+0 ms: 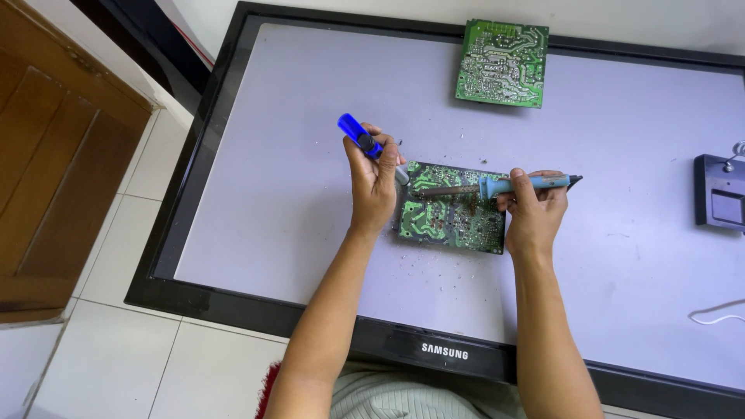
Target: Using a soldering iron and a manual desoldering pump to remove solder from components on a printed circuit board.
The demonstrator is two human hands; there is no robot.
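Left hand [374, 174]: I had it closed round the blue desoldering pump [358, 136].
Right hand [535, 206]: it gripped the soldering iron [512, 185].
Circuit board [452, 208]: it lay on the flat television panel [272, 194].
Risk: I judged a slip could scorch the panel.

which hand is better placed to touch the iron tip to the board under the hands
Right. The right hand holds the blue-handled soldering iron, its tip already lying over the near circuit board. The left hand grips the blue desoldering pump, tilted at the board's left edge.
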